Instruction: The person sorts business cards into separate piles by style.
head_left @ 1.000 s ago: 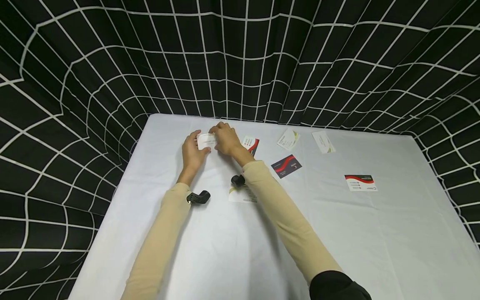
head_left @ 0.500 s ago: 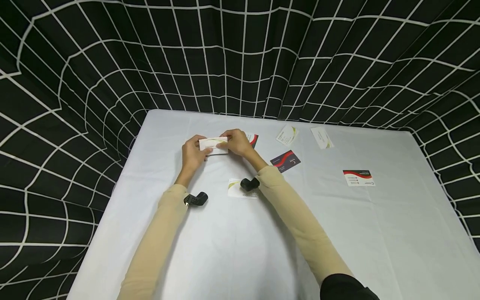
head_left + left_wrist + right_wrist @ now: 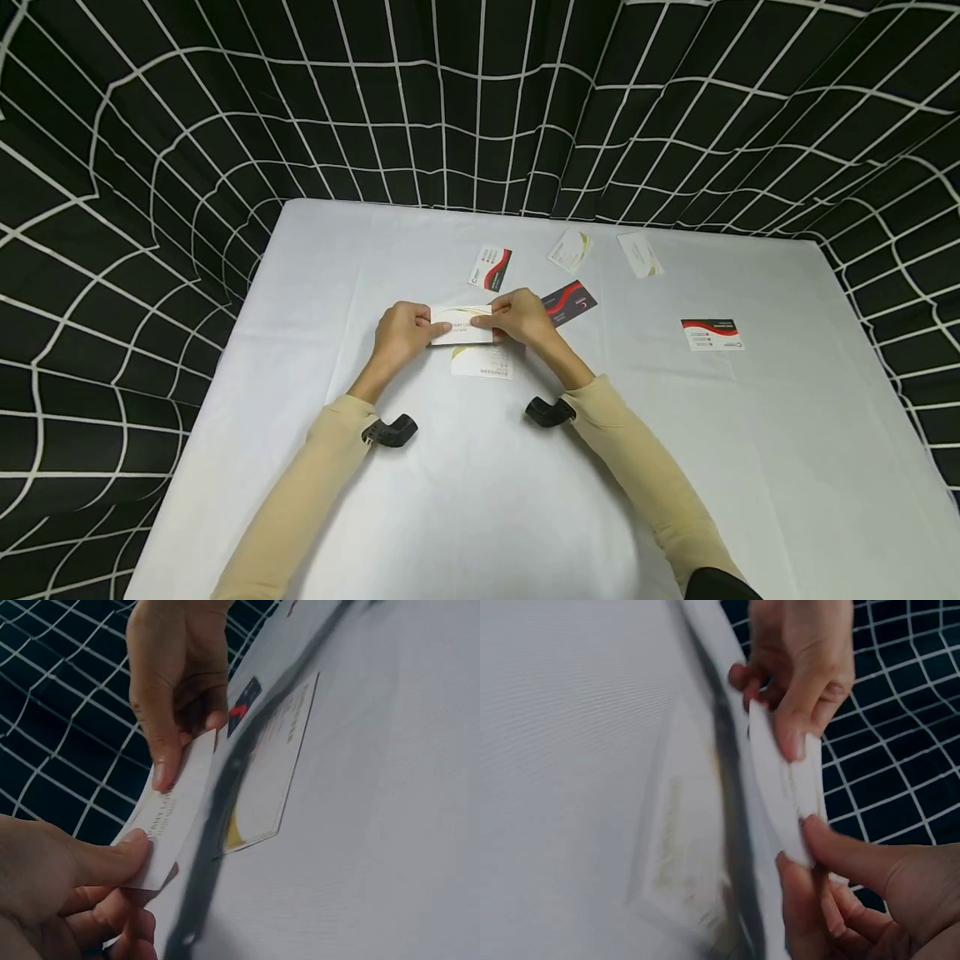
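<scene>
Landmark: the gold-cornered card (image 3: 482, 364) lies on the white cloth (image 3: 450, 508); take every place from it.
Held card: your white held card (image 3: 461, 325) is raised off the cloth, just beyond the gold-cornered card; whether it is 1 card or several, you cannot tell here.
Left hand: your left hand (image 3: 405, 332) pinches 1 end, thumb on the printed face, beyond and left of the landmark.
Right hand: your right hand (image 3: 522, 317) pinches the other end the same way, beyond and right of it.
Between the hands: you have them apart, bridged only by the held card, thumbs near but not touching.
Beyond the landmark: a red-and-white card (image 3: 491, 268) lies straight past it; a dark card (image 3: 570, 302) lies beyond and right, partly behind your right hand.
Far cards: 2 gold-trimmed cards (image 3: 570, 250) and a red-banded card (image 3: 712, 335) lie farther right of it.
Bending: squeezing both ends inward could bow your card.
Slipping: if 1 thumb eases early, any loose layers could fan out.
Brushing: lowering your knuckles carelessly could nudge the gold-cornered card askew.
</scene>
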{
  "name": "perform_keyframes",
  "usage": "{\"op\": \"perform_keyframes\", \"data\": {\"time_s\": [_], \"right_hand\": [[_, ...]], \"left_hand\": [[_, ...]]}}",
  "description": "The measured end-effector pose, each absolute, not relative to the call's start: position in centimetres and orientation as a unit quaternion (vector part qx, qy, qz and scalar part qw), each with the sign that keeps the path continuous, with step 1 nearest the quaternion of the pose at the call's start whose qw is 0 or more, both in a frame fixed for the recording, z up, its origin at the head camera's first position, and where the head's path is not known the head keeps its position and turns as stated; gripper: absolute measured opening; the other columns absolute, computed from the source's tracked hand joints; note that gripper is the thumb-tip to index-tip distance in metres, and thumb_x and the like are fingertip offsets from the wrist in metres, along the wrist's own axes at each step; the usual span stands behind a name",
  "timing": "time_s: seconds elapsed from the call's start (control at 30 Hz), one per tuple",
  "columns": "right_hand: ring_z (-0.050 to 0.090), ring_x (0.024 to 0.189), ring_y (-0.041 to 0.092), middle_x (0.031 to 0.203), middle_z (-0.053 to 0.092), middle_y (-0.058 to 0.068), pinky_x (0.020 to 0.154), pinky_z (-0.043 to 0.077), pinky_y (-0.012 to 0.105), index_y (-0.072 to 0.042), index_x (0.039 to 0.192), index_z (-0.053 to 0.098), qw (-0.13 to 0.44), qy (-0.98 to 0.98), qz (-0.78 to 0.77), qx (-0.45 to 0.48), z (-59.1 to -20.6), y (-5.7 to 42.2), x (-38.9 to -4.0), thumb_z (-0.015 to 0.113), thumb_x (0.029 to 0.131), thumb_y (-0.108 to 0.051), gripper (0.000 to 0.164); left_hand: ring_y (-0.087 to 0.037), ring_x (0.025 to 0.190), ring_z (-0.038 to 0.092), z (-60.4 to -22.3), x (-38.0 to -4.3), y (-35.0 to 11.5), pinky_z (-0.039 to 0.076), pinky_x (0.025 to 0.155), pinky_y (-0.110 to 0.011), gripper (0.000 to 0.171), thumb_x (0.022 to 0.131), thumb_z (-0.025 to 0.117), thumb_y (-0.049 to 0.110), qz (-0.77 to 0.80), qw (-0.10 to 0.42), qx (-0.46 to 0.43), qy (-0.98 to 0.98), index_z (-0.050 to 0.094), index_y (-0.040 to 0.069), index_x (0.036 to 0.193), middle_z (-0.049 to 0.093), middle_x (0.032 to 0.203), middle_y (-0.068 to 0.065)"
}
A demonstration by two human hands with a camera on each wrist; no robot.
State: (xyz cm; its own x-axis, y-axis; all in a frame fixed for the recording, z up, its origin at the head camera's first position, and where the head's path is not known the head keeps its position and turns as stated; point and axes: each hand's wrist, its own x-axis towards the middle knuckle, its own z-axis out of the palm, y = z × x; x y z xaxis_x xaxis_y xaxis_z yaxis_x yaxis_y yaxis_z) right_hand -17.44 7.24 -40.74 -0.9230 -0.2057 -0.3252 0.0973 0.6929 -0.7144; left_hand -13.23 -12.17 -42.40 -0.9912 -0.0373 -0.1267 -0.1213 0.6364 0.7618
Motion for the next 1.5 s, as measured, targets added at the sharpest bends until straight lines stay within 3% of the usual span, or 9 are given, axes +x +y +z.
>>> {"op": "perform_keyframes", "data": {"time_s": [0.23,0.33,0.67,1.0,1.27,1.5], "right_hand": [[0.047,0.050,0.010,0.052,0.058,0.005,0.055,0.033,0.025,-0.010,0.061,0.069,0.216,0.918,-0.332,-0.030,-40.2,9.7,-15.6,0.071,0.068,-0.054,0.045],[0.042,0.051,0.011,0.052,0.059,0.006,0.053,0.029,0.026,-0.009,0.057,0.068,0.215,0.926,-0.308,-0.036,-40.0,10.2,-15.2,0.069,0.068,-0.057,0.049],[0.041,0.051,0.012,0.048,0.056,0.000,0.047,0.026,0.026,-0.014,0.051,0.066,0.198,0.948,-0.243,-0.052,-40.3,10.5,-14.3,0.066,0.070,-0.058,0.048],[0.044,0.047,0.011,0.043,0.051,-0.004,0.044,0.027,0.025,-0.015,0.048,0.061,0.171,0.957,-0.229,-0.046,-41.2,10.5,-13.8,0.068,0.069,-0.056,0.047],[0.035,0.047,0.010,0.042,0.037,-0.007,0.042,0.024,0.025,-0.017,0.044,0.050,0.132,0.964,-0.225,-0.043,-42.1,10.7,-13.2,0.070,0.068,-0.055,0.049],[0.036,0.048,0.009,0.043,0.037,-0.008,0.043,0.024,0.025,-0.017,0.045,0.051,0.131,0.963,-0.230,-0.050,-42.1,11.1,-12.9,0.070,0.068,-0.054,0.048]], "left_hand": [[-0.010,0.048,0.043,-41.7,-12.1,-11.2,0.032,0.045,-0.024,0.031,0.071,0.074,0.039,0.389,0.077,-0.051,0.916,0.065,0.011,0.061,0.052,0.050,0.004],[-0.011,0.049,0.045,-41.7,-11.8,-10.8,0.033,0.046,-0.025,0.032,0.070,0.074,0.043,0.375,0.083,-0.052,0.922,0.067,0.013,0.061,0.055,0.051,0.003],[-0.013,0.054,0.045,-42.0,-11.3,-10.0,0.034,0.048,-0.026,0.031,0.076,0.070,0.039,0.334,0.063,-0.017,0.940,0.065,0.011,0.062,0.052,0.052,0.002],[-0.014,0.051,0.047,-42.6,-11.0,-9.3,0.036,0.048,-0.028,0.031,0.075,0.070,0.039,0.314,0.053,-0.016,0.948,0.065,0.011,0.064,0.054,0.054,0.002],[-0.012,0.044,0.039,-43.2,-10.6,-9.1,0.033,0.044,-0.029,0.044,0.073,0.071,0.042,0.289,0.026,-0.008,0.957,0.052,0.013,0.046,0.042,0.042,0.004],[-0.012,0.043,0.040,-43.5,-10.3,-8.8,0.032,0.043,-0.028,0.044,0.076,0.069,0.042,0.300,0.035,0.000,0.953,0.052,0.013,0.048,0.043,0.043,0.003]]}}
